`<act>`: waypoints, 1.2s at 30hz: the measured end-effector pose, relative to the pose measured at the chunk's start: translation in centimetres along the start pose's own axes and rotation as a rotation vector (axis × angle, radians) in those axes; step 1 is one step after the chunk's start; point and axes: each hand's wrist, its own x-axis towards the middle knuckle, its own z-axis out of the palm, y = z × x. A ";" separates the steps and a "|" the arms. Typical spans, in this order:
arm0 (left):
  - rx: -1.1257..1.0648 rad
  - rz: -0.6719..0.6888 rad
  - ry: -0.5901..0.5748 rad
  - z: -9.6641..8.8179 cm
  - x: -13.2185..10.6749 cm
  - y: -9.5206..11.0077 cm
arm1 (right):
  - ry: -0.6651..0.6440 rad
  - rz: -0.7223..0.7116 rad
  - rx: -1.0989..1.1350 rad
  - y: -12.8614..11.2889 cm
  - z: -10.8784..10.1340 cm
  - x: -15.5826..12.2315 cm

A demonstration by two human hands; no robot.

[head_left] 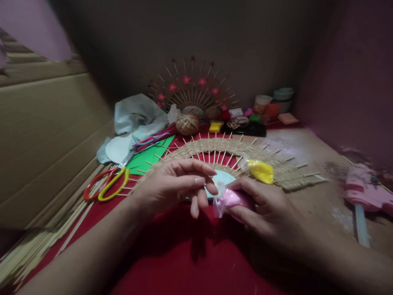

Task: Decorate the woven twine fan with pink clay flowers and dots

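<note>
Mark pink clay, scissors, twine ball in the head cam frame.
pink clay (232, 199), head view, middle of the pink lump.
scissors (126, 172), head view, yellow handle near the pivot.
twine ball (187, 124), head view, centre of the ball.

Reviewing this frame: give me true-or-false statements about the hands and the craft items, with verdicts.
1. The right hand holds a pink lump in clear wrap. True.
2. The scissors lie left of the left hand. True.
3. The yellow packet lies beside the scissors. False: it rests on the woven piece.
4. The twine ball is in the left hand. False: it sits beyond the woven piece, untouched.
</note>
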 end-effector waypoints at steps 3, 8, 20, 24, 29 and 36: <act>-0.041 -0.019 -0.011 -0.4 0.1 0.1 | -0.004 0.007 0.002 0.1 0.1 0.0; -0.084 -0.034 0.020 -0.6 0.2 0.3 | 0.005 -0.017 0.002 0.2 0.1 -0.1; -0.072 0.025 0.013 -0.6 0.3 -0.1 | 0.016 -0.036 0.021 0.4 0.1 -0.2; -0.105 -0.008 -0.048 -0.6 0.0 0.0 | 0.013 -0.033 0.022 0.3 0.1 -0.1; -0.098 0.034 -0.056 -0.9 -0.2 -0.2 | 0.020 -0.035 0.010 0.1 0.1 0.0; -0.092 0.093 -0.056 -1.3 0.3 -0.4 | 0.026 -0.036 0.008 0.3 0.2 0.0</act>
